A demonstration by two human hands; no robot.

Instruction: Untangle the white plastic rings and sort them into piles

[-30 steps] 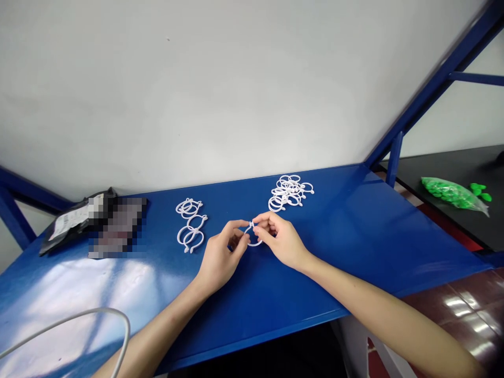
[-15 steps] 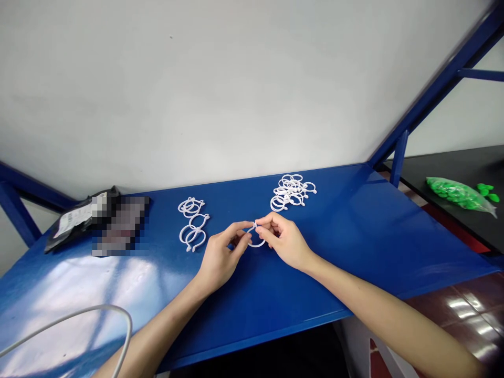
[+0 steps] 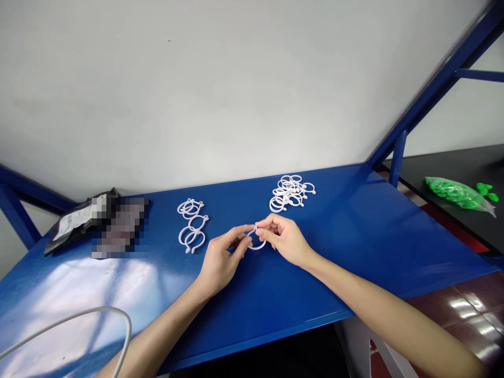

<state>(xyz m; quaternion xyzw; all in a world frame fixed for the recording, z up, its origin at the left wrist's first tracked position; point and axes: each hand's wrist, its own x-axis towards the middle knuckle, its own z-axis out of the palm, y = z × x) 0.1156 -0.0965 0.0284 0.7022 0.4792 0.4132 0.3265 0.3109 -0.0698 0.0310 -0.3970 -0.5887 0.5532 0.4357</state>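
Observation:
Between my two hands, just above the blue table, is a white plastic ring with a small fastening at its top. My left hand pinches its left side between thumb and fingers. On the opposite side, my right hand grips it near the fastening, fingertips almost meeting those of the left. The fingers partly cover the ring's upper part, so whether the fastening is closed cannot be made out. Several similar white rings lie to the left. A denser pile of white rings rests behind my right hand.
The blue table backs onto a pale wall. Black plastic packages, partly pixelated, lie at the left. A white cable curves across the lower left. On a dark surface at the right sits a clear bag of green pieces. Blue metal struts flank the table.
Both hands keep their pinch on the white ring with barely any movement of the fingertips. The whole view has shifted very slightly.

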